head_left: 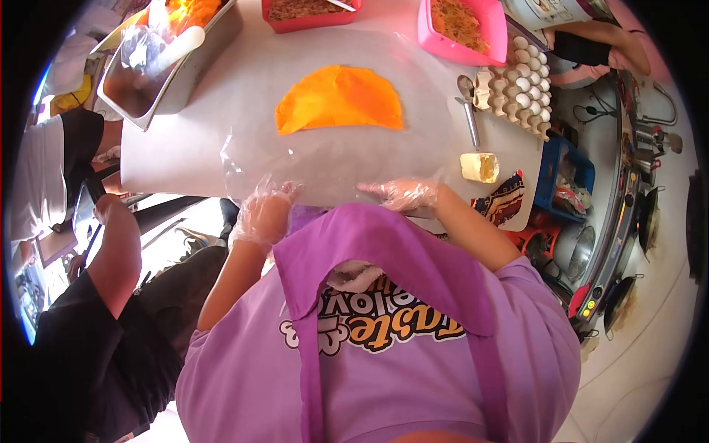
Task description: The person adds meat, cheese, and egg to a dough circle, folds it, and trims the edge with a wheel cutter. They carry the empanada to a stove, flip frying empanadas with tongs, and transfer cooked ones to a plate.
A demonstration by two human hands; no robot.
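Note:
A folded half-moon of orange dough (340,100) lies on a clear plastic sheet (332,159) spread over the table, its straight side toward me. My left hand (264,212), in a thin clear glove, is at the table's near edge with its fingers closed at the sheet's border; the glove partly blurs the grip. Farther right along the same edge, my gloved right hand (410,193) rests on the sheet, fingers stretched out toward the left. Neither hand touches the dough.
A metal pan (136,111) stands at the back left, a red tub (299,26) and pink tub (428,37) at the back. On the right are an egg tray (509,100), a metal-handled tool (471,122) and a yellow block (478,168). Another person's arm (118,251) is at left.

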